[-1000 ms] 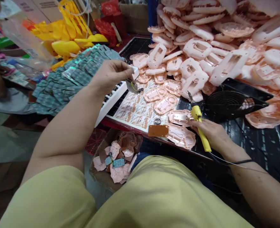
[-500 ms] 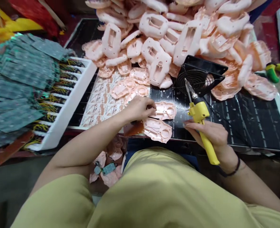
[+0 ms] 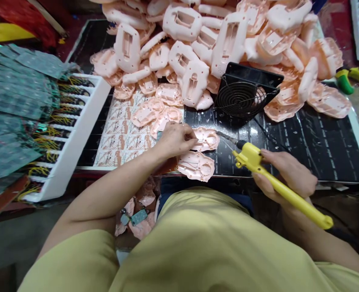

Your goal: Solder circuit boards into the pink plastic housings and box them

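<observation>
My right hand point(image 3: 291, 172) grips a yellow soldering gun point(image 3: 250, 157). Its metal tip points left and reaches the right end of a pink plastic shell half point(image 3: 209, 139); whether it touches cannot be told. Over the left end of that shell is my left hand point(image 3: 177, 140), thumb and fingers pinched together; whatever they hold is hidden. A second open shell half point(image 3: 196, 166) lies just below, at the table's front edge, with thin wires inside. Part of a brown board point(image 3: 168, 167) shows under my left wrist.
Many pink shells point(image 3: 194, 81) are heaped at the back. A black fan point(image 3: 243, 95) stands before them. To the left, a white slotted rack point(image 3: 84, 134) holds green circuit boards point(image 3: 18, 93) with yellow wires. Green-yellow-handled pliers point(image 3: 345, 81) lie at right.
The soldering gun has swung from pointing up near the fan to pointing left, its tip now by the upper shell. My left hand stays pinched over that shell. The view has shifted slightly.
</observation>
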A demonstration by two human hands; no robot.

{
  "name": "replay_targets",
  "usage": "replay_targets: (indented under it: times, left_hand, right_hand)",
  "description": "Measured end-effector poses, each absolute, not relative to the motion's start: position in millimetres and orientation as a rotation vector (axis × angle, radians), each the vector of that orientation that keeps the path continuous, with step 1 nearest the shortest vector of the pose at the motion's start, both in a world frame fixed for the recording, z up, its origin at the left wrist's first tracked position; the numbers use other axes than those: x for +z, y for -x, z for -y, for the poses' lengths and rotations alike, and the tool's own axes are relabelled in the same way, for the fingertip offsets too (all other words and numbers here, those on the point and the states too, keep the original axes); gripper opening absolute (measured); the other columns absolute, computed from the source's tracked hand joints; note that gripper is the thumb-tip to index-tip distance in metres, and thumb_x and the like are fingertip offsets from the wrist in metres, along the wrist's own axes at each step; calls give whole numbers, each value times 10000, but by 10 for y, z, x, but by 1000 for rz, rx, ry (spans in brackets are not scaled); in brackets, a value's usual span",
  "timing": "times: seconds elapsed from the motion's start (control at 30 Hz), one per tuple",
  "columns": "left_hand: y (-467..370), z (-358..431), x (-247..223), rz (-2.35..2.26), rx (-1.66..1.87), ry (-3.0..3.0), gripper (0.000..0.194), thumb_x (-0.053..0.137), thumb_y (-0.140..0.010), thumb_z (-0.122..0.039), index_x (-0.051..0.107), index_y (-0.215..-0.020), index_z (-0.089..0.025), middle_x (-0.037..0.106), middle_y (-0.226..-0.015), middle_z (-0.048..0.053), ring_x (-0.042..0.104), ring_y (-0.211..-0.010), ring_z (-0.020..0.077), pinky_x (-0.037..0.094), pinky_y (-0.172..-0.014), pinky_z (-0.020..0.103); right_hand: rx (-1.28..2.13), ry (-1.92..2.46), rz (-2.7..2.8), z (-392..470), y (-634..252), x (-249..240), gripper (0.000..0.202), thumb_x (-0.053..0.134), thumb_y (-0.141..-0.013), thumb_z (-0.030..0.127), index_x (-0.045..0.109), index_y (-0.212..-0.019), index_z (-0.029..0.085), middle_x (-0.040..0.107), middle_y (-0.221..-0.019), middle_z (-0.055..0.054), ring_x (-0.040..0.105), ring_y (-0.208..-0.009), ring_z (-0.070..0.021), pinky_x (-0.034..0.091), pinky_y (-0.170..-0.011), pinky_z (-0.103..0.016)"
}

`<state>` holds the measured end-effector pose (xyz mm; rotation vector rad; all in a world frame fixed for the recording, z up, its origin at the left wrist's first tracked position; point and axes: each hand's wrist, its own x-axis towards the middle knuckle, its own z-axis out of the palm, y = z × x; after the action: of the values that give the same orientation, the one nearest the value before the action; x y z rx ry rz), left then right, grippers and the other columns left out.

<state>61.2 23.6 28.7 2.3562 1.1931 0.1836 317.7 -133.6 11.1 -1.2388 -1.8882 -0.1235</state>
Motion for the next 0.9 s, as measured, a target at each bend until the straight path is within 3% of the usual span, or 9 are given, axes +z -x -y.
replay_targets:
  times: [0.2, 0.4, 0.53, 0.9]
  left_hand:
    - [-621, -232, 273, -1208, 186, -2369, 135, 646, -796, -213, 691, -678, -165, 726, -787, 15, 636, -764, 170, 403, -896, 338]
    - [-632, -235, 271, -1211, 175, -2378, 137, 641, -790, -205, 682, -667, -161, 720, -779, 16, 630, -753, 167, 402, -890, 338]
    - [-637, -238, 280, -1203, 169, -2371, 136, 634, -784, -202, 680, -663, -162, 711, -751, 13, 617, -718, 155, 418, -845, 313]
    - [-646, -255, 280, -1205, 134, -2396, 136, 621, -771, -198, 697, -664, -164, 710, -739, 19, 624, -726, 165, 422, -839, 311]
  right_hand:
    - [9, 1097, 1930, 1262, -3093, 52, 465, 750, -771, 214, 602, -1210, 259, 753, -856, -16, 719, -706, -181, 603, -594, -269]
    - [68, 939, 1929, 1162, -3094, 2, 305, 784, -722, 147, 659, -992, 215, 737, -761, -16, 716, -682, -172, 612, -613, -258]
    - [109, 969, 1978, 1113, -3110, -3, 261, 759, -760, 193, 654, -984, 277, 750, -794, 16, 725, -699, -163, 613, -637, -259]
    - [136, 1033, 1835, 1137, -3240, 63, 307, 765, -711, 113, 656, -957, 262, 737, -766, 3, 711, -668, -179, 598, -566, -287]
